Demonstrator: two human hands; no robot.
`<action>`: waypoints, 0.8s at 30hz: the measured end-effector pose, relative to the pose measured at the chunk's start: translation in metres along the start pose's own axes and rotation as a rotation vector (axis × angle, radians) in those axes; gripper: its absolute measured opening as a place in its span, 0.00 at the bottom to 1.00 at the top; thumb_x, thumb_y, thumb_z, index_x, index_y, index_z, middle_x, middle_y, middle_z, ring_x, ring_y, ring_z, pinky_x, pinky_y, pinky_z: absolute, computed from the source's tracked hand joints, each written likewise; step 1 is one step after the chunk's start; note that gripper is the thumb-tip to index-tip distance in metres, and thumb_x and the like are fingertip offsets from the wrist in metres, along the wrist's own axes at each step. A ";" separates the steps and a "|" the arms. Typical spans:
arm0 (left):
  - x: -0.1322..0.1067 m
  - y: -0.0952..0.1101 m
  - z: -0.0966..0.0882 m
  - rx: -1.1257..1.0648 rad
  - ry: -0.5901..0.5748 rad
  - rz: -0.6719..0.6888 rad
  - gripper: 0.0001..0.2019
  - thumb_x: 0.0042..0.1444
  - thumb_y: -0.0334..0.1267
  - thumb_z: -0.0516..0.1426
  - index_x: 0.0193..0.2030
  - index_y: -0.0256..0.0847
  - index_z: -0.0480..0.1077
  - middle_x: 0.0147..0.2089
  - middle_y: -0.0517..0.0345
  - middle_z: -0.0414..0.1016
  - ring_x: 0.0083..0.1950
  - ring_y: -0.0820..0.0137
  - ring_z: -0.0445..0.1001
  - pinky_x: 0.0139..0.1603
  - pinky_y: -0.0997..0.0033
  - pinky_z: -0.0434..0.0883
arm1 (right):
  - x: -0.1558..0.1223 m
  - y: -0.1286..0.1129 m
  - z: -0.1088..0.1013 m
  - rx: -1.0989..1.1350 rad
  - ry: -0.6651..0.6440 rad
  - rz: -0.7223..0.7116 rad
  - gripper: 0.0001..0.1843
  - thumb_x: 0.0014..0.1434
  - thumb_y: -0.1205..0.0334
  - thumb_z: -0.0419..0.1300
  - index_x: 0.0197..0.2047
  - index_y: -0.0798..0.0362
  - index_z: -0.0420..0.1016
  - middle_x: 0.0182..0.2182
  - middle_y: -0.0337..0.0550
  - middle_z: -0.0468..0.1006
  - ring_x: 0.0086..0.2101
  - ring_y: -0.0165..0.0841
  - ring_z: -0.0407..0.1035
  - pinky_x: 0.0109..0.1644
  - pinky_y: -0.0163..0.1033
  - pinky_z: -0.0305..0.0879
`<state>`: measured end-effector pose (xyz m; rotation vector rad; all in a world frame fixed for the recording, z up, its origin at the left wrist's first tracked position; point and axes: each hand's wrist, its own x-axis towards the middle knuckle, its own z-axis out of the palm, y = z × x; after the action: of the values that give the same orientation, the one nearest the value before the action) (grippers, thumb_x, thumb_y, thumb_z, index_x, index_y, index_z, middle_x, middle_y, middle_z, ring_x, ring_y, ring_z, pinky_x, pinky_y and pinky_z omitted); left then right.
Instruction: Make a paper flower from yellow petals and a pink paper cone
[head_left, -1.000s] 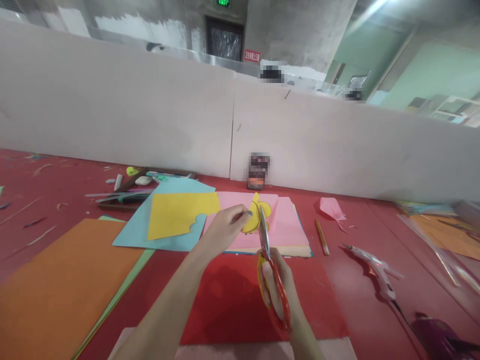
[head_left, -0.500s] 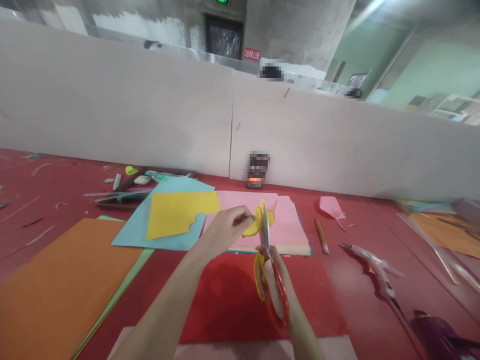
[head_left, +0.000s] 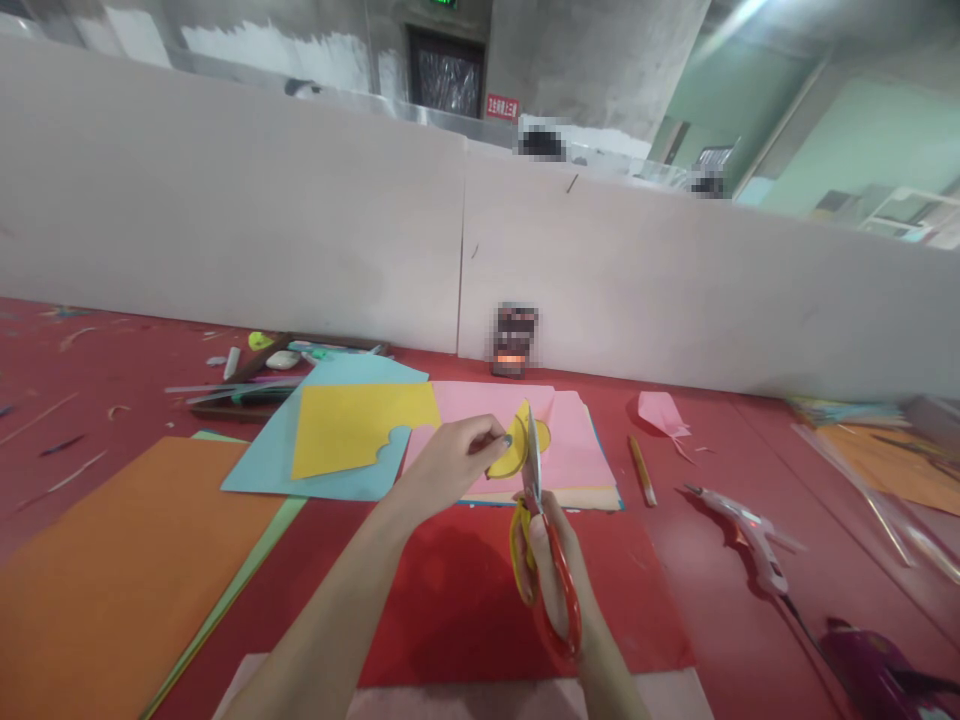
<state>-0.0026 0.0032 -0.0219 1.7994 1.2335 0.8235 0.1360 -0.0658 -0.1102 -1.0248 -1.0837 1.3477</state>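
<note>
My left hand [head_left: 450, 462] pinches a small yellow paper cut-out [head_left: 510, 452] and holds it up above the pink sheet [head_left: 581, 440]. My right hand [head_left: 559, 585] grips red and yellow scissors [head_left: 538, 530], fingers through the handles. The blades point away from me and sit against the cut-out's right side. A larger yellow sheet [head_left: 352, 428] with a scalloped notch lies on a light blue sheet [head_left: 270, 460] to the left. A red sheet [head_left: 480, 600] lies under both hands.
A big orange sheet [head_left: 112, 570] covers the near left. A glue gun [head_left: 750, 535] with its cord lies at the right, a pencil [head_left: 643, 470] beside the pink stack. Pens and scraps lie at the back left. A pale partition wall [head_left: 300, 230] bounds the red table.
The scissors' blades have closed further into the yellow cut-out, and my left hand has turned the piece slightly. Both hands stay in about the same place.
</note>
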 end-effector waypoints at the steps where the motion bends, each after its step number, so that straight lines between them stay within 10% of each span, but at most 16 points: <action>1: 0.000 0.000 0.000 0.001 0.000 -0.002 0.09 0.53 0.40 0.47 0.26 0.40 0.61 0.22 0.65 0.57 0.24 0.75 0.54 0.23 0.76 0.53 | 0.000 0.000 0.000 -0.005 -0.005 -0.003 0.22 0.56 0.41 0.50 0.43 0.51 0.61 0.17 0.30 0.59 0.11 0.19 0.46 0.11 0.27 0.46; 24: -0.002 0.012 -0.009 -0.027 0.021 -0.140 0.08 0.51 0.40 0.49 0.24 0.41 0.64 0.18 0.67 0.57 0.20 0.77 0.55 0.20 0.77 0.57 | 0.001 0.007 -0.006 -0.072 -0.021 0.017 0.19 0.55 0.43 0.52 0.40 0.50 0.61 0.16 0.27 0.54 0.10 0.18 0.45 0.09 0.25 0.43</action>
<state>-0.0052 0.0010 -0.0073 1.6661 1.3394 0.7771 0.1402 -0.0645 -0.1182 -1.0765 -1.1489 1.3442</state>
